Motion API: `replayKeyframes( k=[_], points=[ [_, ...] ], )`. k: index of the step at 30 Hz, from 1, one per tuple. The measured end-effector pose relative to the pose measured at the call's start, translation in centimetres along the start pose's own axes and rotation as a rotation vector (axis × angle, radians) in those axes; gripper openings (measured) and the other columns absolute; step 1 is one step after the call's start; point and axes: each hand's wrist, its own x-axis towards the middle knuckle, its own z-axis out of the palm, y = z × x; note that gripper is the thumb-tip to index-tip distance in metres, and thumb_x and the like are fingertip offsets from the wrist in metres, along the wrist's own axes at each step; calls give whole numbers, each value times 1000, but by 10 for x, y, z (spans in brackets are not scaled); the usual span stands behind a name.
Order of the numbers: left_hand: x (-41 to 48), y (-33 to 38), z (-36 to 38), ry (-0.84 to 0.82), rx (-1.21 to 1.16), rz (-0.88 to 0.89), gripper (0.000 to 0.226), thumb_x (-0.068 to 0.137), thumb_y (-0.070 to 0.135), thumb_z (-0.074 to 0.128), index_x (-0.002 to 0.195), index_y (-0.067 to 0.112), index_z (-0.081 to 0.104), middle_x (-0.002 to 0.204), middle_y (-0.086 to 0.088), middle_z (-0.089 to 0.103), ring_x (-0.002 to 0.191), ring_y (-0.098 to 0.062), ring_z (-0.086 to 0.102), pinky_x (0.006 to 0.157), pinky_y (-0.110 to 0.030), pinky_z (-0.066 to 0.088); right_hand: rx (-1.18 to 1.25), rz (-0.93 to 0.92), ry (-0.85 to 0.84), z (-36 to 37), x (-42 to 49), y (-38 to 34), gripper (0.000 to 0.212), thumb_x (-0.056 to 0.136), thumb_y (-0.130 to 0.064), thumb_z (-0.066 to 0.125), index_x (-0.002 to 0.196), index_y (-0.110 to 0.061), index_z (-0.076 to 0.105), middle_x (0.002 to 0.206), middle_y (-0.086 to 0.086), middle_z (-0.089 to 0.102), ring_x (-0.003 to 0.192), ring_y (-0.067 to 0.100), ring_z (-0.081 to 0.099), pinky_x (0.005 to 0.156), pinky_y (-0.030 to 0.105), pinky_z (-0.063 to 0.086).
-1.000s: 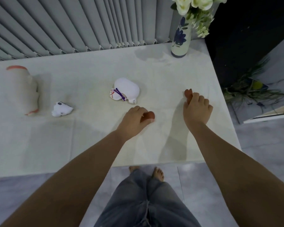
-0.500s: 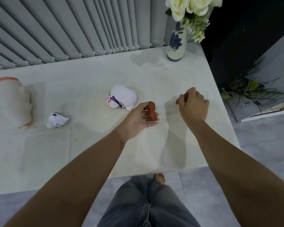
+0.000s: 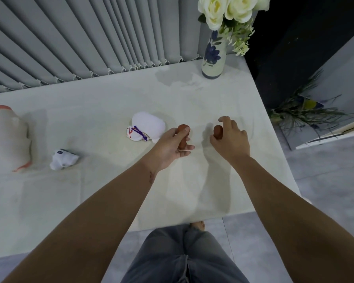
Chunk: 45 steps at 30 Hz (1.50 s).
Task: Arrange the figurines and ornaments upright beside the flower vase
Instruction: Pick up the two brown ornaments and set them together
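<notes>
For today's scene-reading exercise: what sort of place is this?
Probably a home room: a pale stone-look table against grey vertical blinds, with a blue-flowered ceramic vase of white roses.

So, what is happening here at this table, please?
A person stands at the table holding one small brown figurine in each hand: left hand, right hand. Both are lifted above the surface. The flower vase stands at the far right corner. Three pale ornaments lie on their sides further left, none beside the vase yet.
</notes>
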Motion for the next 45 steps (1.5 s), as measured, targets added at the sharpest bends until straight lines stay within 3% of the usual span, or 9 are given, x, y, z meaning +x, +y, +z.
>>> replayKeyframes(
  k=[5,9,13,16,18,24,29,39,45],
  points=[
    [5,1,4,14,-5,-14,32,86,34,72,109,16,60,80,0,51,56,-13,57,56,-26,52,119,22,-64,-1,-3,5,38,88,-25,54,124,-20,44,112,9,54,73,38,58,66,40,51],
    [9,1,11,109,74,21,43,88,30,70,120,12,48,82,-2,56,58,-14,54,53,-26,48,140,-20,-97,-4,-1,9,18,86,-20,58,102,-19,49,100,3,53,71,32,57,66,42,53],
    [18,6,14,177,293,171,34,89,33,68,113,12,56,87,-3,65,73,-15,60,73,-29,52,183,-23,-22,-6,4,8,13,86,-20,64,95,-15,56,98,3,55,76,26,58,69,40,52],
    [25,16,16,216,423,294,30,88,31,69,109,12,63,78,-1,65,73,-13,59,72,-24,47,221,-17,39,-10,14,6,12,85,-20,66,91,-17,56,100,-1,56,79,20,59,69,32,50],
    [31,27,18,254,486,341,30,87,30,69,111,13,64,83,-3,68,78,-15,63,71,-25,49,265,25,17,-13,25,5,13,87,-23,64,93,-20,53,97,-5,59,80,16,60,69,30,50],
    [55,51,26,281,562,364,29,85,18,69,111,10,60,95,-9,75,91,-28,71,91,-44,55,296,32,1,-19,57,0,28,87,-26,65,102,-24,41,88,-13,63,75,14,62,66,32,50],
    [72,58,33,271,615,389,29,82,11,70,108,11,57,101,-7,73,95,-25,70,94,-40,54,201,-16,-30,-15,73,2,33,88,-26,63,105,-27,35,87,-16,65,71,15,62,58,30,44],
    [80,52,35,178,717,452,37,81,4,70,116,13,61,116,-8,68,111,-23,63,101,-36,50,128,-85,-50,-5,71,0,30,88,-22,62,111,-18,44,103,-2,62,84,24,61,70,41,54],
    [75,52,24,135,781,481,50,85,4,67,131,13,53,122,-13,64,112,-26,64,102,-34,48,129,-95,-22,0,63,5,45,89,-28,61,129,-22,43,119,3,62,95,25,65,74,34,51]
  ],
)
